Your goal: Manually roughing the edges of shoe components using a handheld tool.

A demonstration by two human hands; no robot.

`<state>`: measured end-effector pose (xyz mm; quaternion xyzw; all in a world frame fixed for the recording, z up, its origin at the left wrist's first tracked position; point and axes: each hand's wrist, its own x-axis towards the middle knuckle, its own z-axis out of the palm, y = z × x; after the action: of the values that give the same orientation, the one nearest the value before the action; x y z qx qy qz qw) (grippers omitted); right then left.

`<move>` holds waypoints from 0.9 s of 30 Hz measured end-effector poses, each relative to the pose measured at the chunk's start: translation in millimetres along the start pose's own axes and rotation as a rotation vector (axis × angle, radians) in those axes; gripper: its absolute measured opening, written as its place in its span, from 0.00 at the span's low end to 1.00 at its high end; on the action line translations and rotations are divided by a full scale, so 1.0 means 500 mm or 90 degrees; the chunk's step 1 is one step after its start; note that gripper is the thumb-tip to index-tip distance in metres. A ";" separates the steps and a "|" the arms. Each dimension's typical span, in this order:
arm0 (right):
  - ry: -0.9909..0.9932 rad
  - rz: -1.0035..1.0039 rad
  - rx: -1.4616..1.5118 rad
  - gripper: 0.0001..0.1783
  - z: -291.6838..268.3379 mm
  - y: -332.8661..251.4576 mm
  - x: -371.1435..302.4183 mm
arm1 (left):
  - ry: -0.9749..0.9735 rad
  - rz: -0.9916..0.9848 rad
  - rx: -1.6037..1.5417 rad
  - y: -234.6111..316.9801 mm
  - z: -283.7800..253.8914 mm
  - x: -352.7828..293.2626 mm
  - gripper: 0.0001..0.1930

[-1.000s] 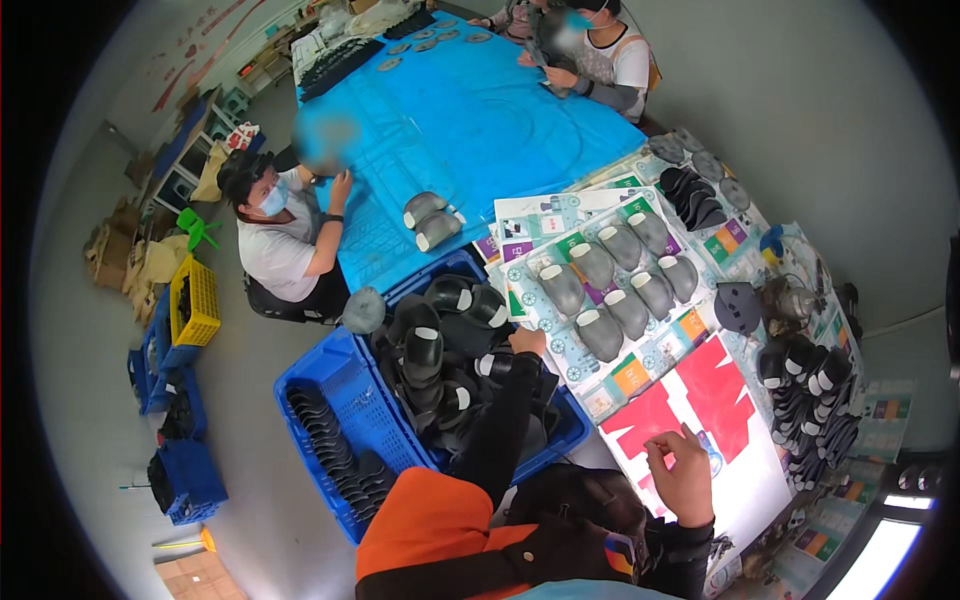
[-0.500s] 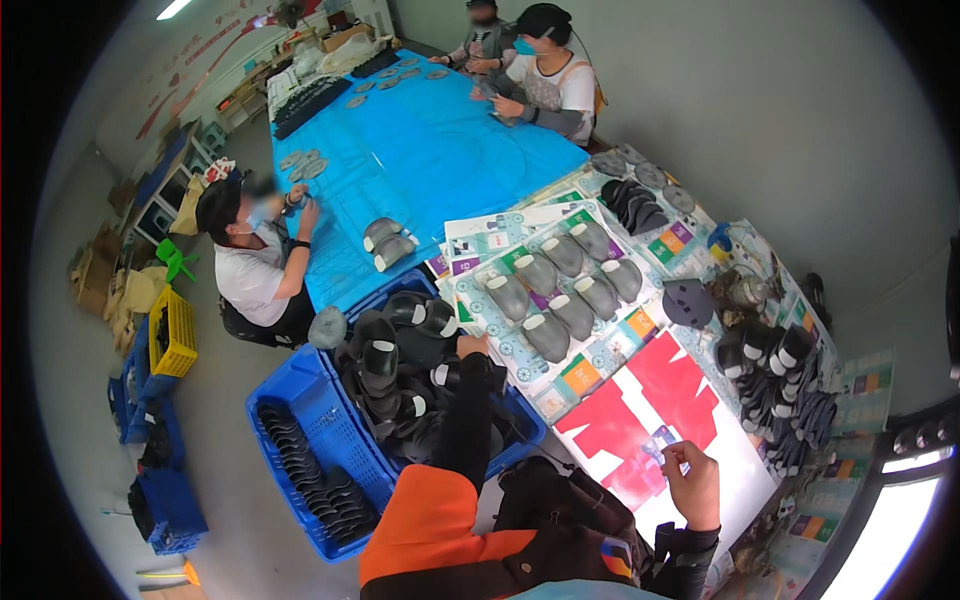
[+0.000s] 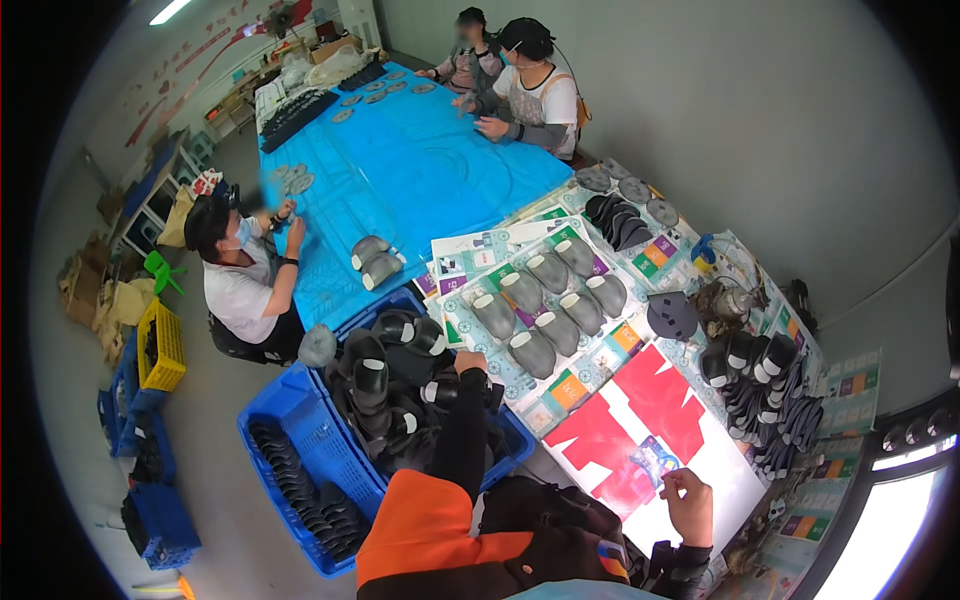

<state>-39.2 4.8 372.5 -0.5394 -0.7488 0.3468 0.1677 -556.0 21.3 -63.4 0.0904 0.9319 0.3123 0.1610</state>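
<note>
My right hand (image 3: 690, 506) is closed in a pinch at the edge of a small blue-and-purple printed card (image 3: 653, 459), over a red-and-white sheet (image 3: 676, 402) on the near table. Stretched forward, my left arm crosses the big blue crate (image 3: 518, 447). My left hand (image 3: 469, 362) is at the crate's table-side edge, beside black-and-grey moulded cup-shaped pieces (image 3: 371, 381) with pale tabs; its fingers are largely hidden. Just past it, on printed sheets, stand two rows of similar grey cup-shaped pieces (image 3: 548, 273).
A second blue crate (image 3: 290, 400) holds a row of black curved pieces. Dark pieces are stacked on the table's right (image 3: 765, 385). Around the blue-covered table (image 3: 420, 165) sit three co-workers, one at left (image 3: 250, 275), two at the far right. A yellow crate (image 3: 161, 345) stands at left.
My view has shifted slightly, moving the scene left. My right hand has come down a little, and more of the card shows. The co-workers' hands have moved; one far co-worker's hand is raised.
</note>
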 end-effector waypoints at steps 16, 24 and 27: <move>-0.032 0.027 -0.039 0.06 0.064 -0.065 0.016 | -0.447 -0.233 -0.685 -0.043 -0.068 0.063 0.13; -0.028 0.044 -0.029 0.07 0.074 -0.075 0.006 | -0.287 -0.224 -0.790 -0.100 -0.044 0.002 0.10; -0.030 0.066 -0.044 0.07 0.075 -0.075 0.003 | -0.229 -0.251 -0.833 -0.102 -0.035 -0.024 0.11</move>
<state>-89.3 -13.4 372.2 -0.5742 -0.7352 0.3420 0.1131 -554.5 -31.8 -78.3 -0.1456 0.5107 0.7535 0.3875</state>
